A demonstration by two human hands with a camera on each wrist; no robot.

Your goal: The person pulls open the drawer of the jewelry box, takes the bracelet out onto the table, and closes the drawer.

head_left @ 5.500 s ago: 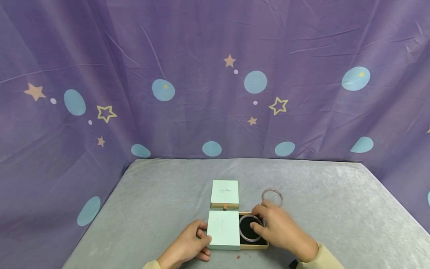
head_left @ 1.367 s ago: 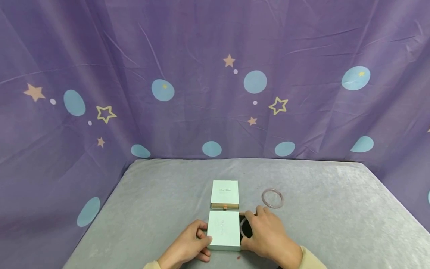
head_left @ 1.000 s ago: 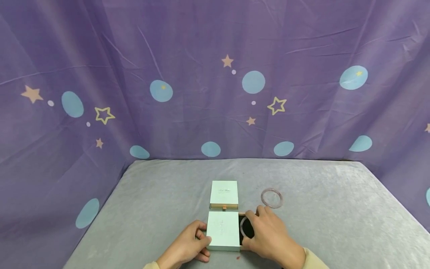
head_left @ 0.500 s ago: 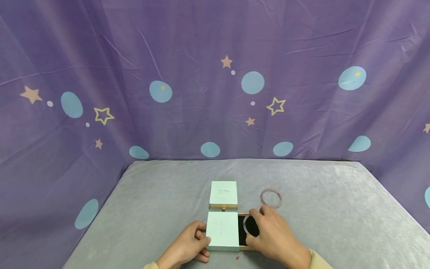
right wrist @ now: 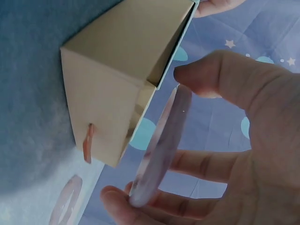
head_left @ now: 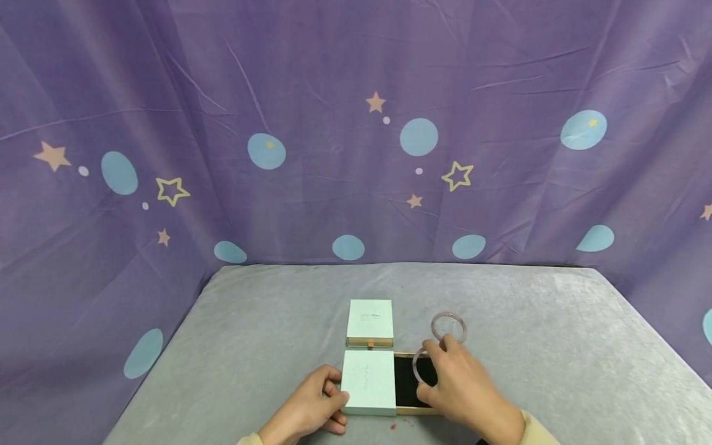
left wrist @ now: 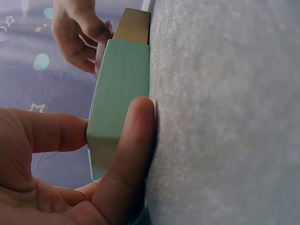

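Observation:
In the head view my left hand [head_left: 311, 400] holds the left end of a mint-green drawer box [head_left: 368, 381], thumb on its lid and fingers along its side. The gold-edged drawer [head_left: 405, 386] with black lining is pulled out to the right. My right hand [head_left: 470, 384] pinches a pale, pinkish translucent bangle [head_left: 416, 367] above the drawer. In the right wrist view, the thumb and fingertips grip opposite edges of this bangle [right wrist: 164, 145], which stands apart from the drawer front. An orange pull tab [right wrist: 88, 144] hangs from that front.
A second bangle [head_left: 434, 327] lies on the grey cloth behind my right hand. Another mint box [head_left: 371, 318], drawer in, sits just behind the first one. A purple curtain [head_left: 334, 185] rises at the table's far edge, and a small red speck [head_left: 393, 426] marks the cloth in front.
My right hand has lifted the bangle up and rightward out of the drawer, so more black lining shows. The left hand keeps its hold on the box.

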